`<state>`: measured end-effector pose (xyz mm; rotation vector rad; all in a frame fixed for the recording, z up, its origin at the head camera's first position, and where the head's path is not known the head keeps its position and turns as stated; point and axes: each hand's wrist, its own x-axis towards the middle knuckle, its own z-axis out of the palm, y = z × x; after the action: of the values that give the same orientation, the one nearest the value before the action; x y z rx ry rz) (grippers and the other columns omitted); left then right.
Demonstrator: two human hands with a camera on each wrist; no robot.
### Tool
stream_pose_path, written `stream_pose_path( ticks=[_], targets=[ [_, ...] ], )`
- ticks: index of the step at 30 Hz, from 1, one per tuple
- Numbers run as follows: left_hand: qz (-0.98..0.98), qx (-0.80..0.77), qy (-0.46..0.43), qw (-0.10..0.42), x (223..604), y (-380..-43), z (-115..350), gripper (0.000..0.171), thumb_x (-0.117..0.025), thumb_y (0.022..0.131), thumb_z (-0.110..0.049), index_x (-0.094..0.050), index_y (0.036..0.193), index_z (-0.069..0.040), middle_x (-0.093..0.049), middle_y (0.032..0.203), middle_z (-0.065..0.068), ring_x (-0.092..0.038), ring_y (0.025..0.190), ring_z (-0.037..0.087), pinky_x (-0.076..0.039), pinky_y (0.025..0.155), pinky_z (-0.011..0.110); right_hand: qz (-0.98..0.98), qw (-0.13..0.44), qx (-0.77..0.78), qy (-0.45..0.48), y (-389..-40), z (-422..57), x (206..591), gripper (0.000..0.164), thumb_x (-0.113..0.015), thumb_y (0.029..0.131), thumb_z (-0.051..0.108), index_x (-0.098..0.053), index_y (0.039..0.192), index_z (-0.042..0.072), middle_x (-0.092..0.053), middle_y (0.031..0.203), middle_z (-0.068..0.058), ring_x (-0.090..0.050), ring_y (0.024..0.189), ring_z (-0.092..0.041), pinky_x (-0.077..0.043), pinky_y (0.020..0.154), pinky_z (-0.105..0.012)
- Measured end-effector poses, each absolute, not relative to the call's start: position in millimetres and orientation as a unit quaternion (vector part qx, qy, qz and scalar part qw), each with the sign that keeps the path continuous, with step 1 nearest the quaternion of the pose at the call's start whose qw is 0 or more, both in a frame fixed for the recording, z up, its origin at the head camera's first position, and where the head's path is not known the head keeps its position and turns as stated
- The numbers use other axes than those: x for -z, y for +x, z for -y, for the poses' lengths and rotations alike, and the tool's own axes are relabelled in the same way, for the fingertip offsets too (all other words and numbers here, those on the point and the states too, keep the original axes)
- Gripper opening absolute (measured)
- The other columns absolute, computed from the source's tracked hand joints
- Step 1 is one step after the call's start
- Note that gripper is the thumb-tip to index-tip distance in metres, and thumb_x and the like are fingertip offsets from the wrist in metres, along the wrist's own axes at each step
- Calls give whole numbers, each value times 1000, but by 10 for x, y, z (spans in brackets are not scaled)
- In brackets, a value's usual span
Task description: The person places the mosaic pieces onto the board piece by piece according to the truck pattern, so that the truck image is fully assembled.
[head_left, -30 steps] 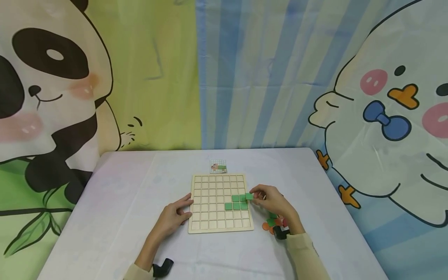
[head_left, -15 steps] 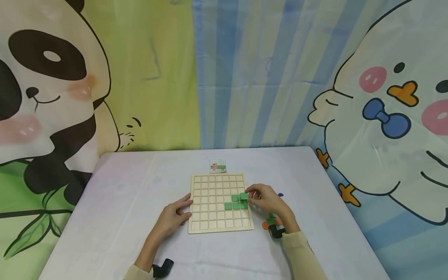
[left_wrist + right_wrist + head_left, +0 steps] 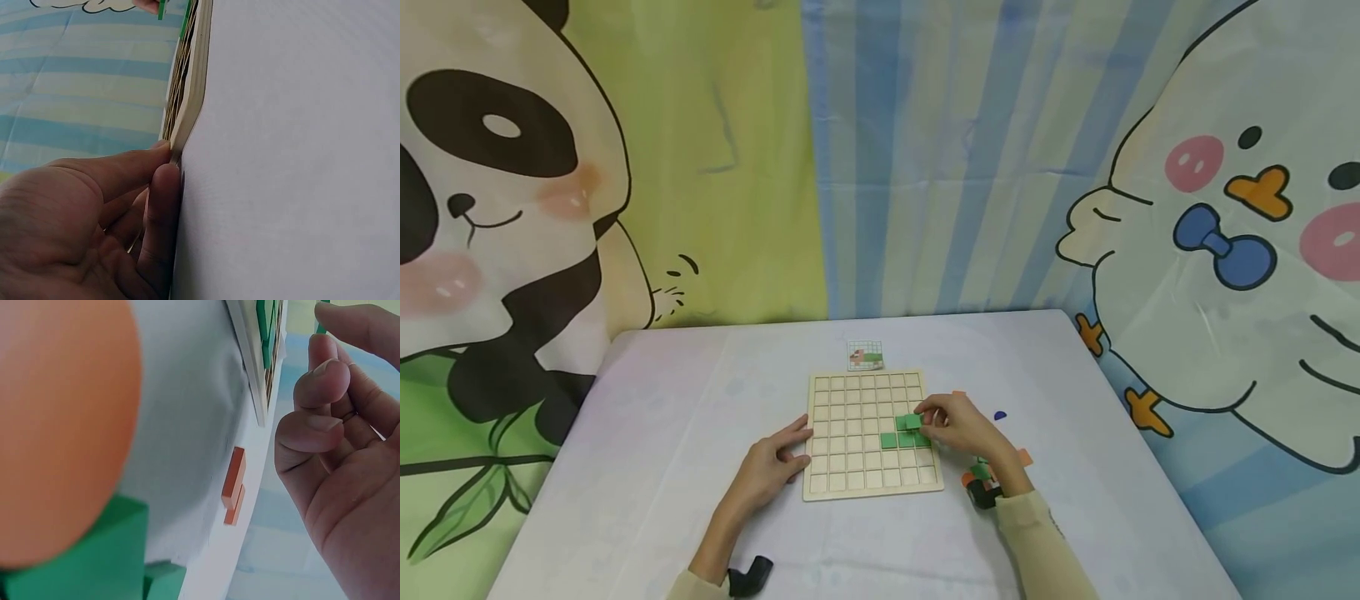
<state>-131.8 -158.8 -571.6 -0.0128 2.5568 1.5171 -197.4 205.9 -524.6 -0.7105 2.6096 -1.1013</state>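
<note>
A pale wooden board (image 3: 842, 408) with a grid of square recesses lies on the table. My left hand (image 3: 769, 460) rests its fingertips against the board's left edge, thumb apart from forefinger; the left wrist view has those fingers (image 3: 164, 194) right at the board's corner. Between thumb and forefinger, my right hand (image 3: 958, 429) pinches a green square tile (image 3: 912, 422) over the right half of the board. It overlaps other green tiles there and partly hides them. Below it, a row of green tiles (image 3: 888, 441) sits in the recesses. In the right wrist view, the remaining fingers curl inward.
A small picture card (image 3: 865, 355) lies beyond the board. Loose green and orange pieces (image 3: 980, 472) lie right of it, partly hidden by my right wrist. A blue half-round piece (image 3: 1000, 415) and an orange piece (image 3: 1025, 457) lie further right. Printed curtains (image 3: 910, 167) hang behind the table.
My right hand has moved left with the green tile, from the board's right edge to over the green tiles. The left hand stays at the left edge.
</note>
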Motion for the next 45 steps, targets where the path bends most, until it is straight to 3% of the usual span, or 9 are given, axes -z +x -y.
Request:
stream_pose_path(
  ticks=[9, 31, 45],
  targets=[
    [-857, -509, -7, 85, 5734, -1318, 1573, 53, -80, 92, -7, -68, 143, -13, -52, 163, -9, -60, 64, 15, -46, 55, 24, -894, 125, 371, -219, -1970, -1955, 5241, 26, -78, 96, 12, -74, 120, 5, -69, 94, 0, -58, 81, -11, -50, 70, -22],
    [-855, -511, -7, 87, 5747, -1277, 1588, 53, -80, 92, -6, -67, 143, -12, -51, 164, -8, -60, 64, 13, -48, 56, 24, -895, 131, 358, -233, -1996, -1746, 5327, 20, -79, 94, 13, -75, 113, 8, -69, 89, 2, -56, 71, -8, -48, 65, -21],
    [-860, -503, -3, 83, 5736, -1313, 1582, 53, -80, 93, -7, -67, 143, -12, -51, 164, -7, -61, 64, 13, -48, 56, 23, -904, 130, 333, -235, -2052, -1643, 5297, 21, -78, 94, 9, -75, 114, 5, -68, 87, 2, -58, 75, -10, -49, 69, -23]
  ],
)
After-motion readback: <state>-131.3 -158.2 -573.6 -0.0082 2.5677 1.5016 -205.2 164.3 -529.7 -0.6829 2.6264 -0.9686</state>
